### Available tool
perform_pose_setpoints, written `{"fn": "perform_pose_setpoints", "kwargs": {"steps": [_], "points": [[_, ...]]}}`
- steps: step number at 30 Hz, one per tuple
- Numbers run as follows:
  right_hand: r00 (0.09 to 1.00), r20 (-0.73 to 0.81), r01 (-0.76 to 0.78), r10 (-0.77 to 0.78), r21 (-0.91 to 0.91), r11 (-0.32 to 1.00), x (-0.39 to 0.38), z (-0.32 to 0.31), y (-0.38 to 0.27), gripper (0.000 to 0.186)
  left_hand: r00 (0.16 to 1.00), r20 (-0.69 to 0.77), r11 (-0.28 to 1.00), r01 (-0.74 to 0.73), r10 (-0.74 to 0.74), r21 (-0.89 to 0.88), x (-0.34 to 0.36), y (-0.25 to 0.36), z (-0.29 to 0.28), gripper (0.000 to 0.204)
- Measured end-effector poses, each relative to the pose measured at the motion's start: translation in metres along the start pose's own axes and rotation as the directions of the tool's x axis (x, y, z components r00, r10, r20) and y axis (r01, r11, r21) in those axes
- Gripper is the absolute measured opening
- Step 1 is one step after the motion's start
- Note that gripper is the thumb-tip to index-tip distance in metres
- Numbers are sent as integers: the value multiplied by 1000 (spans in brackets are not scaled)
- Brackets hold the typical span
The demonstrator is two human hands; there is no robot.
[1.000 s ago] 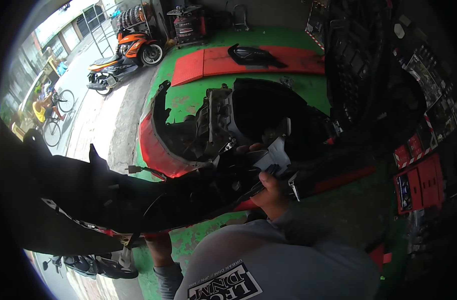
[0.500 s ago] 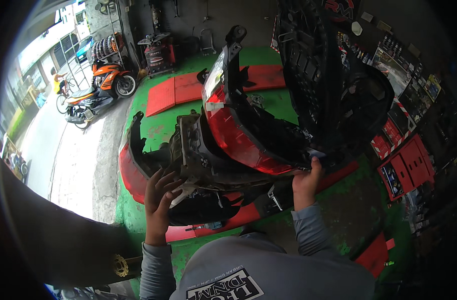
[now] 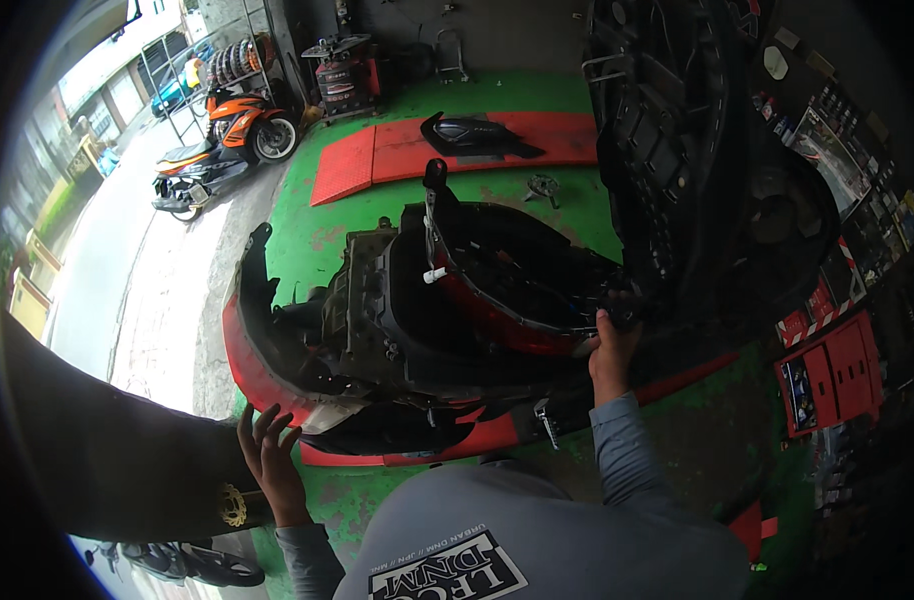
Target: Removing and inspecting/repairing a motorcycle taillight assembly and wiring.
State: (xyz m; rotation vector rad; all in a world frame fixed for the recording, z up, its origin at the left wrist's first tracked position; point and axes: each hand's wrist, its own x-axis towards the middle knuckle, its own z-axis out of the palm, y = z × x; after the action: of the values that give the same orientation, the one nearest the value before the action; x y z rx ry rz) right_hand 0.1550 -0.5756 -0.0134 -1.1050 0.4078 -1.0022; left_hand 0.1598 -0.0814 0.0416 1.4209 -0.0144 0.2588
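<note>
1. Gripping the right end of a curved red-and-black panel (image 3: 529, 337), the person's right hand (image 3: 613, 355) shows its thumb pointing up in the head view.
2. That panel spans the dark middle of a partly stripped scooter (image 3: 362, 305); whether they touch is unclear.
3. The left hand (image 3: 275, 468) is wide, fingers spread, beside the scooter's red side cover (image 3: 257, 362); contact cannot be told.
4. Beyond, a black fairing (image 3: 477, 137) lies on a red platform (image 3: 342, 170).
</note>
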Motion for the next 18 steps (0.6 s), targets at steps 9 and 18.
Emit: {"fn": "perform_pose_setpoints", "kwargs": {"steps": [9, 18], "points": [[974, 110, -185, 197, -113, 976, 31, -8, 32, 55, 968, -212, 991, -130, 132, 23, -9, -1, -1, 56], [959, 217, -164, 179, -87, 983, 60, -22, 53, 61, 957, -259, 989, -113, 133, 90, -13, 0, 18, 56]]}}
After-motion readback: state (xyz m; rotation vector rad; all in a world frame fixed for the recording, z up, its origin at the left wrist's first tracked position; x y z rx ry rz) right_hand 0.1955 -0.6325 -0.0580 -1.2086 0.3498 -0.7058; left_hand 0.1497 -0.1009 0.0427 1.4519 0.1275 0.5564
